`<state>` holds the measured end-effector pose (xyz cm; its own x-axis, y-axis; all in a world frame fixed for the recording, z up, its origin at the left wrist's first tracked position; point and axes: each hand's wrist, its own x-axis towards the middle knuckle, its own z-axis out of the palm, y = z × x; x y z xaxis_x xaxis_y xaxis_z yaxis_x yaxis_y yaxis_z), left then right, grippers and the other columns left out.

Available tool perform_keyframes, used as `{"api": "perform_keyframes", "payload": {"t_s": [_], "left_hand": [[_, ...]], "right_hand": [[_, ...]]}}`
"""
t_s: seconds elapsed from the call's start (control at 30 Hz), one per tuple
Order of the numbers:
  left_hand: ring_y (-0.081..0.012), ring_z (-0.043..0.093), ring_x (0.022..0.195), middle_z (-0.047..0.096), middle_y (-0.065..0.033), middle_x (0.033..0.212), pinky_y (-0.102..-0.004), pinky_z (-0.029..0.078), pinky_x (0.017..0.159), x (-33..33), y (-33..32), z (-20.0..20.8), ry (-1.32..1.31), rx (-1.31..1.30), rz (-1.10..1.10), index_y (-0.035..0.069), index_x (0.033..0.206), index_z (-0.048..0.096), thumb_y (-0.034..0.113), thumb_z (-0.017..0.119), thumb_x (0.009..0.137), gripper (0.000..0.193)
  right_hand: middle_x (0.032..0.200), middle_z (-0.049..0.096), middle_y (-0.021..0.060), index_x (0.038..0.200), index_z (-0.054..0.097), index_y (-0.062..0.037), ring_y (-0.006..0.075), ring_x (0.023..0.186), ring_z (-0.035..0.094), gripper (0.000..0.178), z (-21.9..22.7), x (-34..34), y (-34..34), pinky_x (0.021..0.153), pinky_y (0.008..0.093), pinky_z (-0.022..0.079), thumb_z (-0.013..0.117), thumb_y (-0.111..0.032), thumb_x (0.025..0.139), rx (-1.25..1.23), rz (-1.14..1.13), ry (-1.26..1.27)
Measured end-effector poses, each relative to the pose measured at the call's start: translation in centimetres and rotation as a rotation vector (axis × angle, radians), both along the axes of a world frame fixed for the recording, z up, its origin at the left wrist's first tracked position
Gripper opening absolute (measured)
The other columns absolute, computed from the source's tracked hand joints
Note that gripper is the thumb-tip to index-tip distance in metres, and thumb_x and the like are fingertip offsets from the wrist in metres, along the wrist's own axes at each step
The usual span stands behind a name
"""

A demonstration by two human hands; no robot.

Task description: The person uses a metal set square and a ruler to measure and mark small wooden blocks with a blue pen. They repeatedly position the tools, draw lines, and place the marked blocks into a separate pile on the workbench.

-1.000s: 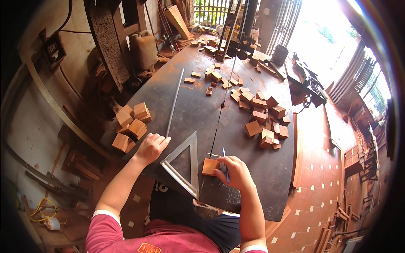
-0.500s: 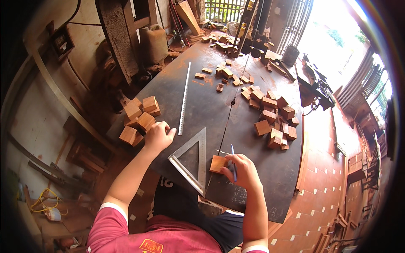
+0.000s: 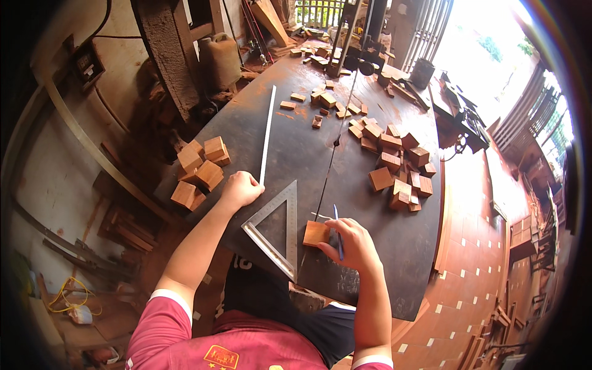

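My left hand [image 3: 242, 189] is closed at the near end of a steel ruler [image 3: 268, 135], its fingertips pinching that end. The ruler points away from me across the dark tabletop. A blue pen [image 3: 338, 229] stays in my right hand [image 3: 356, 245], while its thumb and fingers rest against the right side of a square wooden block [image 3: 316, 234]. That block lies flat by the long slot in the table. Between my hands lies a metal triangle square [image 3: 291, 231]. Left of my left hand is a small pile of wooden blocks [image 3: 200, 166].
A larger heap of wooden blocks [image 3: 394, 161] covers the table's right side. Smaller offcuts [image 3: 327, 100] are scattered farther back, near an upright machine part [image 3: 369, 43]. A plastic jug [image 3: 220, 60] stands beyond the left edge. Tiled floor [image 3: 462, 259] lies to the right.
My left hand has moved right from beside the block pile to the ruler and taken its near end; the ruler looks tilted now. My right hand keeps the pen at the block. The view shifted slightly.
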<state>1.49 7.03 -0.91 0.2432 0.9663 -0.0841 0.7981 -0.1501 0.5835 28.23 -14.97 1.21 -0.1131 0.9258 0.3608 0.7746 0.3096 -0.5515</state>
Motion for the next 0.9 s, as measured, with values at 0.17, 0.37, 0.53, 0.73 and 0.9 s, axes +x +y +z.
{"api": "perform_keyframes", "payload": {"t_s": [0.17, 0.37, 0.53, 0.73, 0.9], "left_hand": [[-0.0104, 0.061, 0.064, 0.074, -0.0061, 0.079, -0.0278, 0.05, 0.06, -1.5, -0.1, -0.3, -0.479, -0.22, -0.032, -0.001, 0.084, 0.075, 0.021, 0.082, 0.085, 0.022], [-0.0008, 0.043, 0.055, 0.067, 0.0004, 0.075, -0.0189, 0.03, 0.049, -3.1, -5.8, 2.9, -0.66, -0.495, 0.048, 0.001, 0.087, 0.073, 0.013, 0.077, 0.09, 0.013], [-0.0038, 0.05, 0.058, 0.068, -0.0041, 0.077, -0.0198, 0.038, 0.052, -3.6, -10.1, 1.7, -0.855, -0.577, -0.053, 0.002, 0.087, 0.068, 0.008, 0.073, 0.092, 0.01], [-0.0082, 0.061, 0.065, 0.071, -0.0058, 0.082, -0.0221, 0.049, 0.059, -2.3, -15.5, 0.8, -0.935, -0.575, 0.017, -0.001, 0.109, 0.061, 0.002, 0.078, 0.088, 0.027], [-0.0083, 0.064, 0.071, 0.073, -0.0072, 0.085, -0.0231, 0.052, 0.067, -2.7, -17.6, 1.1, -0.981, -0.57, 0.014, -0.003, 0.124, 0.052, 0.001, 0.078, 0.089, 0.044]], "right_hand": [[0.106, 0.069, 0.0139, 0.117, 0.065, -0.0048, 0.0354, 0.1, 0.066, 0.053, 0.1, 0.2, -0.2, 0.088, 0.044, 0.054, 0.087, -0.028, 0.075, -0.025, 0.014, -0.002], [0.105, 0.068, 0.0139, 0.119, 0.064, -0.0047, 0.0361, 0.099, 0.065, 0.057, -0.3, 0.3, -0.2, 0.086, 0.0438, 0.054, 0.088, -0.026, 0.072, -0.047, -0.005, -0.007], [0.104, 0.068, 0.0141, 0.12, 0.064, -0.0044, 0.0364, 0.095, 0.066, 0.058, -0.3, 0.2, -0.1, 0.085, 0.0434, 0.054, 0.088, -0.026, 0.072, -0.048, -0.005, -0.012], [0.105, 0.068, 0.014, 0.12, 0.065, -0.005, 0.0363, 0.095, 0.066, 0.058, -0.5, 0.3, -0.1, 0.085, 0.0433, 0.055, 0.088, -0.027, 0.072, -0.057, -0.001, 0.007], [0.103, 0.068, 0.0135, 0.12, 0.065, -0.0063, 0.0365, 0.095, 0.066, 0.057, -0.5, 0.4, -0.1, 0.084, 0.0435, 0.055, 0.088, -0.027, 0.072, -0.062, -0.009, -0.007]]}}
